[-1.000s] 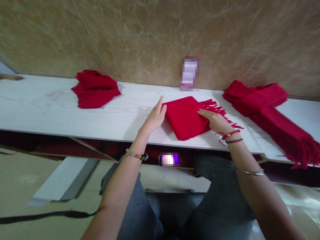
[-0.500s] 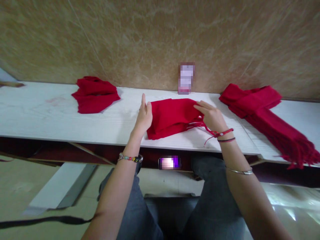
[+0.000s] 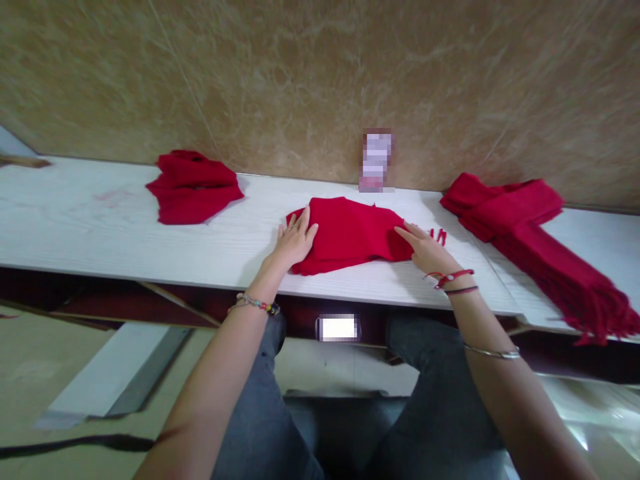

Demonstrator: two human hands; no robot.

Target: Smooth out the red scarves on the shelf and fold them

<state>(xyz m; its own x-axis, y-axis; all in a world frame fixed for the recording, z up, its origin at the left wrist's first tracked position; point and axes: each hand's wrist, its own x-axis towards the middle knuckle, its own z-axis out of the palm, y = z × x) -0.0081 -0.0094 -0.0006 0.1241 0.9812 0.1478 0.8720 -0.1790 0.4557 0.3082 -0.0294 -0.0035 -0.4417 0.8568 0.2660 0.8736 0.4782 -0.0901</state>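
Note:
A red scarf (image 3: 353, 230), folded into a layered rectangle, lies flat on the white table in front of me. My left hand (image 3: 295, 241) rests on its left end, open, with the fingers lying across the cloth. At the right end, my right hand (image 3: 427, 250) touches the scarf with its fingers stretched out, the index finger pointing inward; the lower fingers are partly hidden. Short red fringe strands (image 3: 439, 237) stick out just beyond that hand. Neither hand grips the fabric.
Another red scarf (image 3: 525, 233) with a fringed end lies folded at the right. A crumpled red cloth (image 3: 195, 188) is at the left. A blurred upright item (image 3: 376, 160) stands against the marbled wall (image 3: 300, 80). A phone-like object (image 3: 338, 328) sits below the edge of the white table (image 3: 240, 260).
My left hand has gone from upright beside the scarf to lying on its left end. The fringe that hung toward me now shows past my right hand, and the scarf looks flatter and wider.

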